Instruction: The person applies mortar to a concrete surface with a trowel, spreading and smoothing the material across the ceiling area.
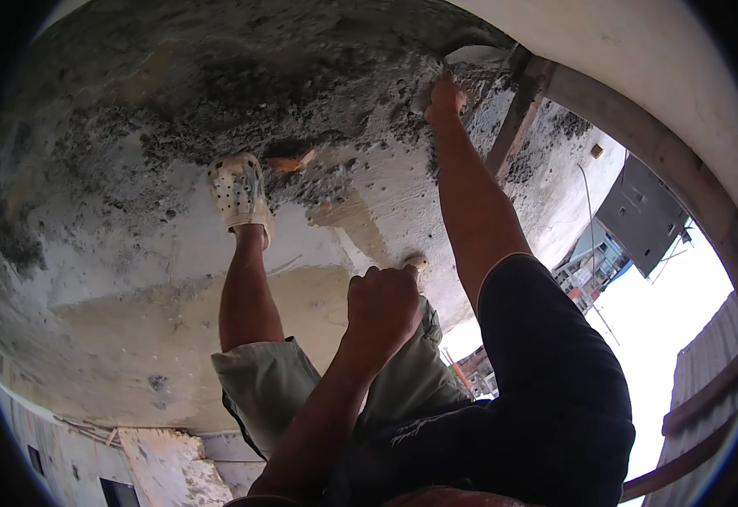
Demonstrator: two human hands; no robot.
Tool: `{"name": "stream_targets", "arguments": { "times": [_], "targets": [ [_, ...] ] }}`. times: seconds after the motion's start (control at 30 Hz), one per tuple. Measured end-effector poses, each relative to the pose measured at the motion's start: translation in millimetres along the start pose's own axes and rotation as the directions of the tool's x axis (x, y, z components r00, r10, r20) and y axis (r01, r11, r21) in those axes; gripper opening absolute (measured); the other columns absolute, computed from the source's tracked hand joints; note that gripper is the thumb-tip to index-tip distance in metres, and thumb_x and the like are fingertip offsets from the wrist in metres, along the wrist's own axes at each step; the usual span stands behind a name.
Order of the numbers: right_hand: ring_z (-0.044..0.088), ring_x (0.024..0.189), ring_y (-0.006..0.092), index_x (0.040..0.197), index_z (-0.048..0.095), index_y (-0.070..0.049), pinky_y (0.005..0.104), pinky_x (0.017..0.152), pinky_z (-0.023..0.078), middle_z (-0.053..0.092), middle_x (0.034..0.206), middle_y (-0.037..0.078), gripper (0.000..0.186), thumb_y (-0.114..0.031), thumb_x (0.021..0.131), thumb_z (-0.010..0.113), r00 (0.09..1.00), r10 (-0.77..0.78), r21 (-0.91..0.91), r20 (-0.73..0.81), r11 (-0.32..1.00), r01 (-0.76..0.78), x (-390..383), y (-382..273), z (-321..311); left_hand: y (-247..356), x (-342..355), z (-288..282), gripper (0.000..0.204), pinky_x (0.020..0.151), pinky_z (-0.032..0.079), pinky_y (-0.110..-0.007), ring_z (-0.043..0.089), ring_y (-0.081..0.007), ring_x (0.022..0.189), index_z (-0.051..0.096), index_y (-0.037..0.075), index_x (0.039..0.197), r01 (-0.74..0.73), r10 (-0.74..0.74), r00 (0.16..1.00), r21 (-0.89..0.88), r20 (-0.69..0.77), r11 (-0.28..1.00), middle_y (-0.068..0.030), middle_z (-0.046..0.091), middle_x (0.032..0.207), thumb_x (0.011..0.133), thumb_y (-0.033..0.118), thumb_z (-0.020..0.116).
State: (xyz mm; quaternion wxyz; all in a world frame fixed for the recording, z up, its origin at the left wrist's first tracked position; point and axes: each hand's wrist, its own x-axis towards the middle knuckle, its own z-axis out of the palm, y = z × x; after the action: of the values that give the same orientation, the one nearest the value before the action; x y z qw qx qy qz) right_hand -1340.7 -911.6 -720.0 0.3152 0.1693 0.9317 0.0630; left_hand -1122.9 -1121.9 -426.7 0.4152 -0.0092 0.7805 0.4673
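Observation:
My left hand is closed in a fist above my lap, knuckles up. Whatever it may hold is hidden. Stretched far forward, my right hand is closed low against the rough, grey, crumbly surface. Just beyond its fingers shows a pale grey, flat piece with a rounded edge; whether the fingers grip it is unclear. My left foot, in a cream clog, rests on this surface beside a broken orange brick piece. The tip of the other clog shows behind my left fist.
A wooden post stands close to the right of my right hand and meets a curved-looking beam. Dark crumbs of mortar lie around the brick piece. Farther right are a dark grey panel and corrugated sheeting.

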Motion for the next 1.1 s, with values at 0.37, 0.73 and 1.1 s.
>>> {"name": "stream_targets", "arguments": {
  "times": [0.37, 0.73, 1.1],
  "targets": [
    [0.060, 0.100, 0.0207, 0.128, 0.054, -0.032, 0.0373, 0.070, 0.052, 0.048, 0.131, 0.003, 0.062, -0.053, 0.074, 0.074, 0.988, -0.138, -0.625, 0.076, 0.765, 0.155, -30.4, -121.0, -9.1, -4.9, -7.1, 4.2, 0.021, 0.062, 0.052, -0.041, 0.065, -0.0283, 0.067, 0.065, 0.004, 0.092, -0.028, 0.027, 0.998, -0.020, -0.052, 0.999, -0.0131, 0.063, 0.066, 0.072, 0.006, 0.058],
    [0.050, 0.048, 0.0213, 0.086, 0.056, -0.004, 0.0408, 0.043, 0.039, 0.055, 0.067, 0.009, 0.028, -0.030, 0.095, 0.054, 0.982, 0.007, 0.979, 0.187, 0.080, -0.187, -155.4, -82.2, -26.2, -5.4, -3.5, 32.6, 0.014, 0.064, 0.053, -0.042, 0.067, -0.0302, 0.069, 0.066, 0.005, 0.084, -0.001, 0.000, 0.999, -0.025, -0.045, 1.000, -0.0150, 0.065, 0.069, 0.077, 0.012, 0.057],
    [0.068, 0.069, 0.0263, 0.101, 0.061, 0.000, 0.0377, 0.065, 0.052, 0.068, 0.083, 0.016, 0.030, -0.027, 0.088, 0.057, 0.882, -0.420, 0.222, -0.212, 0.858, 0.462, -81.9, 68.0, -40.4, 1.4, 0.7, 33.3, 0.012, 0.063, 0.053, -0.043, 0.068, -0.0298, 0.070, 0.067, 0.006, 0.081, -0.003, -0.006, 0.998, -0.125, -0.070, 0.992, -0.0153, 0.067, 0.071, 0.073, 0.010, 0.060]
  ]
}}
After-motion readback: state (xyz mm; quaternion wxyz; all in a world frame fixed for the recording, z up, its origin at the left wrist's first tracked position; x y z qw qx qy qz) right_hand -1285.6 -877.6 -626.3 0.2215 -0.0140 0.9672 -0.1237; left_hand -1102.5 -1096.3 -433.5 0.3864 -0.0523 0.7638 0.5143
